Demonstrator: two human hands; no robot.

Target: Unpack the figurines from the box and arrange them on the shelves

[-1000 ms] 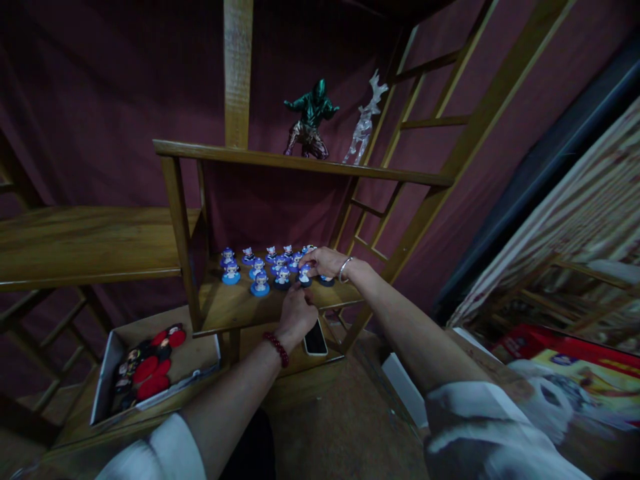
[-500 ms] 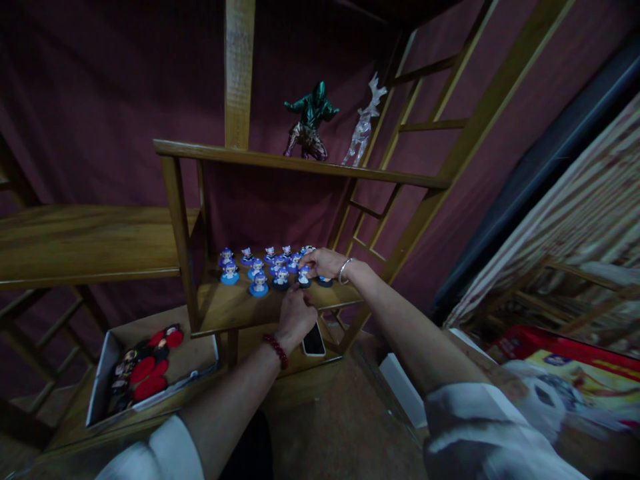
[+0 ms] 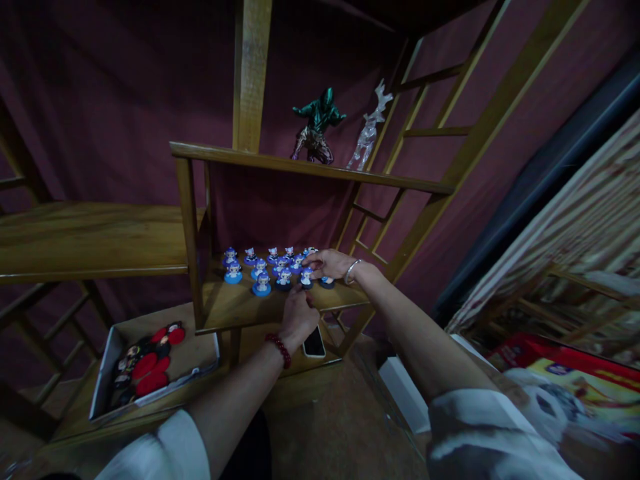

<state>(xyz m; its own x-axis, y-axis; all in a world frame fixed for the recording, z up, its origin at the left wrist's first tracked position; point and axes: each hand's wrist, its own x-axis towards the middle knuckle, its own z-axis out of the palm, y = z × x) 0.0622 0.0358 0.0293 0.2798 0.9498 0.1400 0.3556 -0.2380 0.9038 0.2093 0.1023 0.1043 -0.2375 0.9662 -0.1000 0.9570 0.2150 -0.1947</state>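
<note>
Small figurine on a dark base (image 3: pixel 306 279), standing upright on the middle shelf (image 3: pixel 235 310), toward the right end and set back from the front edge. The right hand (image 3: pixel 330 264), with a silver bangle (image 3: pixel 352 271) at its wrist, comes in over the shelf's right end; its bent fingers meet the figurine's head from the right, but whether they pinch it cannot be told. The left hand (image 3: pixel 299 315), below a dark red bead bracelet (image 3: pixel 279 350), lies at the front edge with fingers curled, the tips just in front of the base; contact there is unclear. To the left and behind stand purple-haired figurines on blue bases (image 3: pixel 261 285), with small white-headed figurines (image 3: pixel 273 254) in the rear row. On the upper shelf (image 3: pixel 280 160), a green hooded statuette (image 3: pixel 317 127) crouches beside a clear deer ornament (image 3: pixel 367 137) near the right end. Beneath, a phone (image 3: pixel 315 343) lies near the lowest board's right end; at left, an open cardboard box (image 3: pixel 195 350) contains red-based figurines (image 3: pixel 153 380).
</note>
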